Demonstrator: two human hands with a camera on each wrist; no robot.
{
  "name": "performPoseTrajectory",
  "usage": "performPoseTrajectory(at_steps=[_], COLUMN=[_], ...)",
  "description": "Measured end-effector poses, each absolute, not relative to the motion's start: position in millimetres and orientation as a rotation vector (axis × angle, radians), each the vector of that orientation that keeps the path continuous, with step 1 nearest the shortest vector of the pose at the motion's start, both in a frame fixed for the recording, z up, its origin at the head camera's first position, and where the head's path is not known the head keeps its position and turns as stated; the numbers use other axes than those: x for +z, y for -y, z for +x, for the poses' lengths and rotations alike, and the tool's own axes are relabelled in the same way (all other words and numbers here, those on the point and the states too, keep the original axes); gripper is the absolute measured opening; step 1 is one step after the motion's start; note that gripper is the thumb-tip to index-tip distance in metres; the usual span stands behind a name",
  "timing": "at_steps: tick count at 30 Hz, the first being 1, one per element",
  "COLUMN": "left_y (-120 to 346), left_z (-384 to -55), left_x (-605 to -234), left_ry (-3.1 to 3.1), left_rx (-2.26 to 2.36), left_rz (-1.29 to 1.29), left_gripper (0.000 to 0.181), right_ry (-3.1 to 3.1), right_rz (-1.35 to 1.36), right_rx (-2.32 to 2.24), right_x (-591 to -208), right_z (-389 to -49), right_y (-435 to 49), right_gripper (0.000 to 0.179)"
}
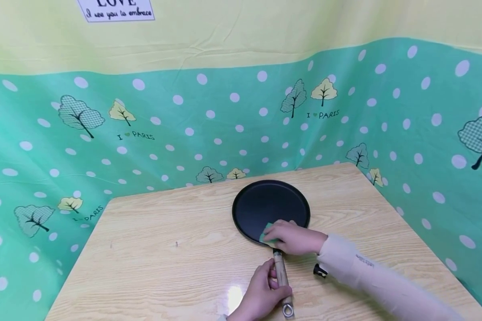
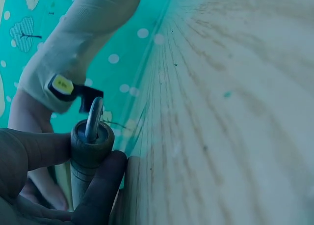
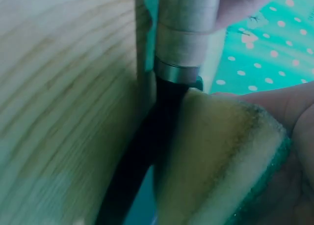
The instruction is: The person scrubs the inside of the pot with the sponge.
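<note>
A round black frying pan [image 1: 270, 205] lies on the wooden table, its wooden handle [image 1: 281, 273] pointing toward me. My left hand [image 1: 262, 290] grips that handle, thumb on one side and fingers on the other; in the left wrist view the handle's end [image 2: 93, 141] with its metal hanging loop shows between thumb and finger. My right hand [image 1: 290, 236] holds a sponge [image 1: 268, 234] at the pan's near rim, close to where the handle joins. Up close in the right wrist view, the sponge [image 3: 211, 156] is yellow with a green scouring side, right beside the black handle joint.
The light wood table [image 1: 176, 267] reaches back to a green dotted cloth [image 1: 208, 129] hung behind and at both sides. A small black device [image 1: 320, 270] is worn under the right wrist.
</note>
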State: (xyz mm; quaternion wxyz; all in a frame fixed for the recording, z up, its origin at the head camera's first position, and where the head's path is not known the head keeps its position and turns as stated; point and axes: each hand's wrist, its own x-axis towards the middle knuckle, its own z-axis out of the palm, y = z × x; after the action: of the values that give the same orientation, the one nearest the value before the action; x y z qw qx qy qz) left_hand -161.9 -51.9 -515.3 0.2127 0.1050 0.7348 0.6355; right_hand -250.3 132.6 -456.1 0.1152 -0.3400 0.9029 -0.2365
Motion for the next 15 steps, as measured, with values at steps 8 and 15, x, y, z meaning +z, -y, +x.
performPoseTrajectory(at_steps=[8,15], left_y=[54,53], left_z=[-162,-160], left_x=[-514,-515], left_ry=[-2.049,-2.037], left_rx=[1.782,1.815], left_rz=[0.324,0.333], left_gripper=[0.083,0.083], right_ry=[-2.645,-2.651], right_rz=[-1.051,-1.074], right_rx=[-0.67,-0.608], right_x=[-467,-466], right_z=[-273,-295], right_y=[-107,-89], right_gripper=[0.038,0.04])
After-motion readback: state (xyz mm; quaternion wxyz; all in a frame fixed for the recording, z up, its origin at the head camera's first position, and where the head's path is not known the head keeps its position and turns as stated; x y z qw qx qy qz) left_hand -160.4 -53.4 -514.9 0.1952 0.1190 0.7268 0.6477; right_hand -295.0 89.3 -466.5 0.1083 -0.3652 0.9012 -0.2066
